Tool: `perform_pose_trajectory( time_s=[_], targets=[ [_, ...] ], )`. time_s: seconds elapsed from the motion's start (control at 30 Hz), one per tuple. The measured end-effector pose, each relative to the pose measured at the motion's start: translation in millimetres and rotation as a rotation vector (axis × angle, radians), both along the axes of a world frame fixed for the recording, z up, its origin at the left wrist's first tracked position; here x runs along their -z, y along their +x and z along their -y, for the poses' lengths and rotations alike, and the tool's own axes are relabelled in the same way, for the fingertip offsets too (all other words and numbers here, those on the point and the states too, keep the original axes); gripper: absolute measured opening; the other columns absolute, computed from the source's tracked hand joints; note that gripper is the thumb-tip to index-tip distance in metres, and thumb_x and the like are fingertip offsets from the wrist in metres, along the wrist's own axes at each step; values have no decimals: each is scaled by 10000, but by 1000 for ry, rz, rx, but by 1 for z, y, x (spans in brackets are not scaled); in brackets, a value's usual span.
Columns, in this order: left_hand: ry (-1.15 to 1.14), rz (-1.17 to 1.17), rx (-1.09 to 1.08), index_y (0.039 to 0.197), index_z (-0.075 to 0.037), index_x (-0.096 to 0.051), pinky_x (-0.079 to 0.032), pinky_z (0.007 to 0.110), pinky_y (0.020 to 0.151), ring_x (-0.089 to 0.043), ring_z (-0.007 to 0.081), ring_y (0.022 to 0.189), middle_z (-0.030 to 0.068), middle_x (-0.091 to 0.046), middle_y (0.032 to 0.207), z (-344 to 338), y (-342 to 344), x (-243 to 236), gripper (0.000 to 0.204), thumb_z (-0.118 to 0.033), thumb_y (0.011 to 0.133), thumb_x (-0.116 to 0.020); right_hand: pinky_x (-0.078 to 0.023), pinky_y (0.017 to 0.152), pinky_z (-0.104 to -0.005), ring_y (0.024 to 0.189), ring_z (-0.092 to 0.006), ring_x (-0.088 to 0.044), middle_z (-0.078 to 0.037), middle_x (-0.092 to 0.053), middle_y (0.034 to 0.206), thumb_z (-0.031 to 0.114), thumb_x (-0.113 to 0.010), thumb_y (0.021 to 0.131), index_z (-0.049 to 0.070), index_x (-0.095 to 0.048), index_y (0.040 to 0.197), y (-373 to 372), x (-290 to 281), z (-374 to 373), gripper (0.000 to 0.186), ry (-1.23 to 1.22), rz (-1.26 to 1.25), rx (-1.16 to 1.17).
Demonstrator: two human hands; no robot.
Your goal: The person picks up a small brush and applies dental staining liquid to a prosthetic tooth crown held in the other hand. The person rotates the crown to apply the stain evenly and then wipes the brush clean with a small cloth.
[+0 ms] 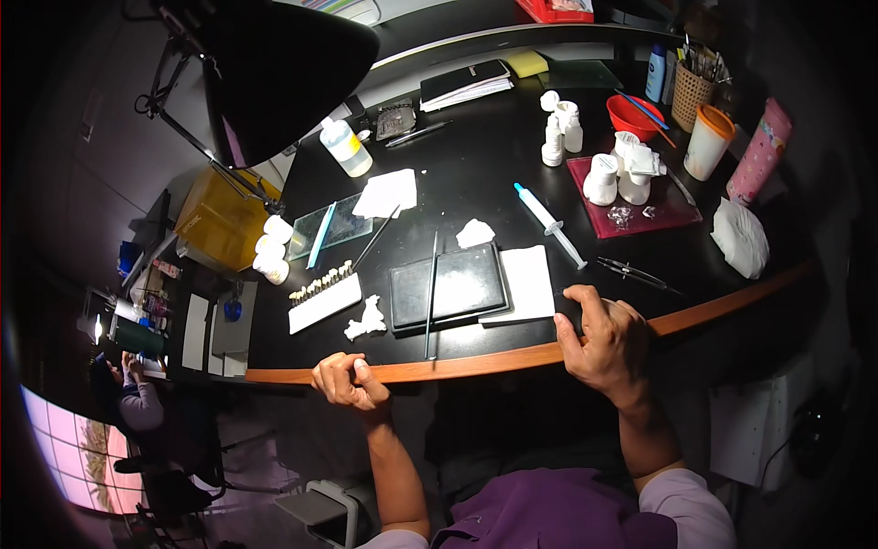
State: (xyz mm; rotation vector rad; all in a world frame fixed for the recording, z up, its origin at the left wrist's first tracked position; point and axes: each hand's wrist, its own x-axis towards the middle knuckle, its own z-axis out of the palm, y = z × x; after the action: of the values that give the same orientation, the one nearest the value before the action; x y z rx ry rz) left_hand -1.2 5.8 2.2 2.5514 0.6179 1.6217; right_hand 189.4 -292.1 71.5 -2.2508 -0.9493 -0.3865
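Observation:
My left hand [350,380] rests at the desk's front edge, fingers curled in, with nothing visible in it. My right hand [604,343] is over the edge farther right, thumb and index finger apart, with nothing between them. Between the hands lies a flat black case [457,285] with a thin dark rod-like tool [432,297] across it. A white pad [529,285] sticks out from the case's right side, nearest my right hand. Crumpled white tissue [367,318] lies beyond my left hand. Past my right hand are metal tweezers [637,274] and a blue-tipped syringe [551,225].
A white holder [325,305] carries several small bits. A glass plate [340,226], a clear bottle [347,148] and a black lamp [274,73] stand left. At right are small white bottles [601,180] on a red plate [631,222], a red bowl [634,119] and a cup [710,144]. Another person [140,403] sits far left.

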Motion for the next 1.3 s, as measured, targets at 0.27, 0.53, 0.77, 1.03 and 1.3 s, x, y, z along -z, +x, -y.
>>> perform_pose_trajectory(
  time_s=[0.27, 0.53, 0.77, 1.03, 1.3],
  targets=[
    [-47, 73, -40, 768, -40, -611, -406, 398, 817, -524, 268, 829, 90, -563, 783, 3, 6, -2, 137, -156, 817, -557, -532, 643, -383, 620, -282, -690, -98, -660, 668, 154, -745, 873, 55, -638, 1038, -2, 0, 0, 219, 85, -50, -1],
    [-31, 60, -45, 770, -36, -611, -413, 402, 820, -531, 274, 835, 97, -570, 786, 5, 7, -4, 179, -191, 833, -550, -472, 596, -382, 621, -256, -668, -71, -643, 679, 158, -732, 873, 79, -606, 810, 2, 2, 0, 161, 15, 81, -50],
    [-38, 80, -36, 772, -40, -611, -412, 408, 838, -533, 279, 839, 97, -571, 788, 5, 8, -4, 181, -198, 839, -553, -483, 610, -391, 630, -265, -680, -77, -660, 692, 158, -729, 878, 73, -616, 853, -3, -6, -2, 144, 34, 25, -10],
    [-221, 268, -79, 818, -31, -642, -416, 403, 846, -530, 274, 856, 106, -572, 810, 9, 12, 5, 188, -188, 863, -549, -459, 587, -376, 612, -259, -665, -72, -643, 667, 137, -742, 869, 73, -613, 741, -1, 1, -3, 193, 63, 63, -25],
    [-41, 72, 20, 798, -19, -643, -410, 411, 862, -535, 285, 867, 116, -572, 818, 5, 4, -5, 261, -228, 891, -516, -463, 589, -378, 609, -258, -665, -72, -642, 662, 138, -724, 884, 75, -606, 777, -4, -7, -2, 171, 25, 47, -12]
  ],
)
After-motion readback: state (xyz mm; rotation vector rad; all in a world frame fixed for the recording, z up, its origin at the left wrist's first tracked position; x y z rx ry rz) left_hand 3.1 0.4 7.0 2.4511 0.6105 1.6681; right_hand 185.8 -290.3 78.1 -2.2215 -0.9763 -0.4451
